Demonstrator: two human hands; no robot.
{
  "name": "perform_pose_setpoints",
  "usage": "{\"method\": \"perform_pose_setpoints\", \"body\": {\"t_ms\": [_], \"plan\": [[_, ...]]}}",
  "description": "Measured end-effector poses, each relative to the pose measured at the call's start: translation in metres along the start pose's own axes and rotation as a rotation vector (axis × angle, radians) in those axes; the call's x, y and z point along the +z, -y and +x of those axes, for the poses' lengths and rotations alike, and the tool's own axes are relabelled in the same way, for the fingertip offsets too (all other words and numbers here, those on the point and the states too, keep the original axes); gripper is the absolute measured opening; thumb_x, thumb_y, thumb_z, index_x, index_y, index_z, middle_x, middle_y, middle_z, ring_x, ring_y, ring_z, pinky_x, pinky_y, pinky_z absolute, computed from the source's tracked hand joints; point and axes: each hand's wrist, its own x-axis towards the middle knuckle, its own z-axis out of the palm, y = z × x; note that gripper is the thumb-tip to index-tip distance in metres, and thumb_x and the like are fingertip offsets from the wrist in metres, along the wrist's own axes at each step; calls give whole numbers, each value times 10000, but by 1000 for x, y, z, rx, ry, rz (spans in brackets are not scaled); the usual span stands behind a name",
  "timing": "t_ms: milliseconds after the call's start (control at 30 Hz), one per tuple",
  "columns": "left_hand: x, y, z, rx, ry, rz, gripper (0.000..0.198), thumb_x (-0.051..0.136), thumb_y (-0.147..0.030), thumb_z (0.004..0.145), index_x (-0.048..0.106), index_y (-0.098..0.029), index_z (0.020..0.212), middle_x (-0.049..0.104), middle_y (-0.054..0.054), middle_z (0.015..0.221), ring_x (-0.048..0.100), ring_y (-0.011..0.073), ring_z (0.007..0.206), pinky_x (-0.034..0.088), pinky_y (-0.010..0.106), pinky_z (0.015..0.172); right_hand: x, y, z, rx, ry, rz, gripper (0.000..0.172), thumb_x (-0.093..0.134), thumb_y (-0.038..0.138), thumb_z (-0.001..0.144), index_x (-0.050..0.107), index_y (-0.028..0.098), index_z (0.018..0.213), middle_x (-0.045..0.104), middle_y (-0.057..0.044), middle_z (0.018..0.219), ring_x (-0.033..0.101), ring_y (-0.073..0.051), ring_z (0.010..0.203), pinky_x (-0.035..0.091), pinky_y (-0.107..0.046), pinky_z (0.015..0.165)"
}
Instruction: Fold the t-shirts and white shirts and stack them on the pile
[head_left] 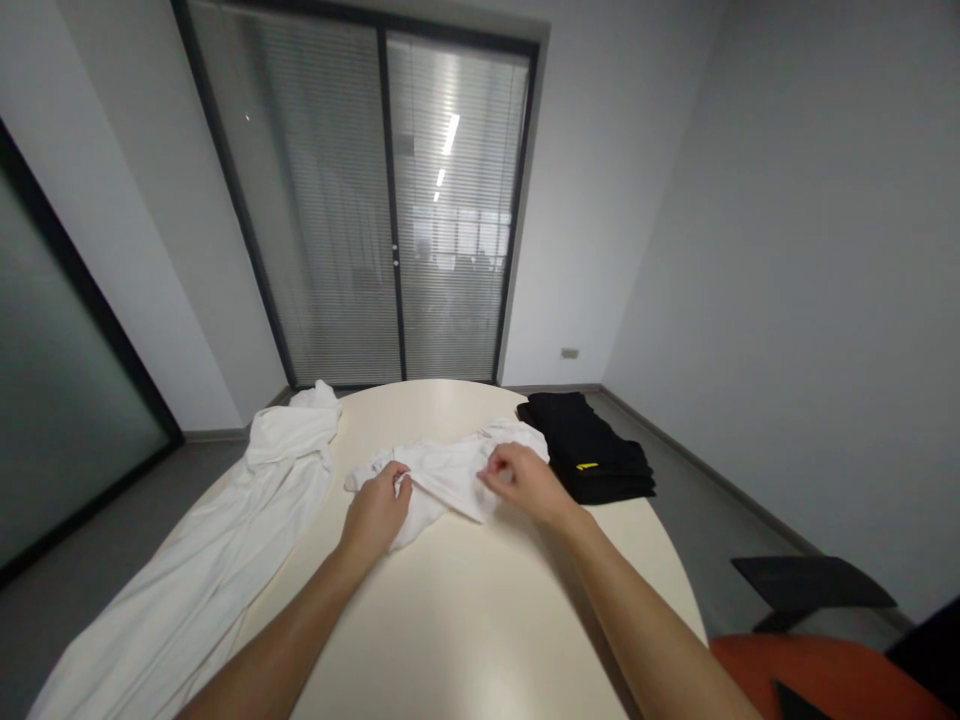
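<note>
A crumpled piece of white clothing point(450, 470) lies across the middle of the table, partly raised in folds; its exact kind cannot be made out. My left hand point(381, 508) pinches its near left edge between thumb and fingers. Over its right part, my right hand point(521, 482) is closed in a pinch, the fingertips on the white fabric. A fold runs slantwise between the two hands, and one corner points toward me. Part of the fabric is hidden behind both hands.
The round cream table point(450, 620) carries a long heap of white fabric point(247, 530) hanging over its left edge. A stack of folded black clothes point(589, 445) with a yellow mark sits at the right. An orange chair point(817, 675) with a black armrest point(814, 582) stands at lower right.
</note>
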Motion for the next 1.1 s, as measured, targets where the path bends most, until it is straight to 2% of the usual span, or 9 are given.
{"method": "perform_pose_setpoints", "body": {"t_ms": [67, 167, 300, 633, 767, 867, 967, 1033, 1100], "plan": [[2, 6, 4, -9, -9, -48, 190, 469, -273, 953, 624, -222, 1051, 761, 69, 1008, 707, 212, 939, 481, 278, 792, 5, 13, -2, -61, 196, -33, 287, 740, 460, 793, 620, 207, 854, 650, -42, 887, 581, -216, 862, 433, -325, 785], [3, 10, 4, 8, -29, -80, 197, 465, -292, 948, 624, -221, 1039, 760, 74, 998, 705, 221, 948, 490, 297, 803, 17, 21, -5, -55, 258, -151, 466, 817, 489, 694, 615, 182, 980, 652, -92, 998, 572, -255, 942, 412, -336, 800], [4, 10, 4, 24, -65, -105, 214, 461, -307, 940, 631, -219, 1035, 756, 73, 934, 700, 225, 896, 493, 310, 780, 21, 18, -4, -20, 228, -174, 169, 618, 220, 837, 606, 172, 999, 664, -100, 1001, 582, -229, 960, 387, -304, 804], [-8, -9, -2, 210, -135, -224, 260, 433, -381, 936, 622, -210, 988, 705, 35, 866, 634, 184, 754, 459, 286, 718, -4, -2, 6, 181, -252, 368, 275, 454, 386, 941, 562, 207, 1119, 560, 3, 790, 483, -160, 677, 361, -259, 627], [-22, -23, -16, 332, 164, -214, 241, 479, -363, 909, 651, -197, 935, 669, 0, 748, 562, 149, 634, 399, 259, 626, -34, 5, 4, 185, -63, 613, 346, 532, 487, 896, 626, 186, 1038, 454, 45, 645, 386, -122, 566, 312, -235, 536], [-35, -29, -25, 371, 684, -295, 274, 575, -416, 856, 699, -187, 938, 705, 5, 802, 598, 150, 710, 404, 232, 623, -58, 12, -2, 174, 484, 694, 418, 627, 509, 857, 694, 178, 1103, 326, 90, 524, 280, -90, 479, 278, -216, 487], [-45, -32, -29, 307, 1162, -395, 365, 628, -498, 829, 752, -198, 998, 752, 30, 885, 638, 159, 761, 407, 216, 601, -66, 16, -6, 182, 789, 755, 465, 652, 529, 847, 729, 170, 1132, 536, 40, 617, 467, -101, 555, 431, -226, 579], [-47, -33, -29, 290, 1239, -459, 406, 585, -526, 868, 773, -189, 994, 769, 61, 946, 655, 164, 764, 423, 221, 599, -59, 16, -6, 181, 710, 761, 442, 662, 523, 839, 747, 168, 1088, 673, -19, 792, 593, -143, 704, 502, -270, 699], [-43, -33, -27, 310, 1077, -487, 417, 537, -511, 907, 778, -173, 956, 774, 74, 938, 670, 172, 762, 465, 238, 638, -47, 14, -4, 134, 579, 678, 383, 693, 487, 817, 762, 185, 1042, 730, -48, 936, 642, -184, 847, 514, -307, 808]]}}
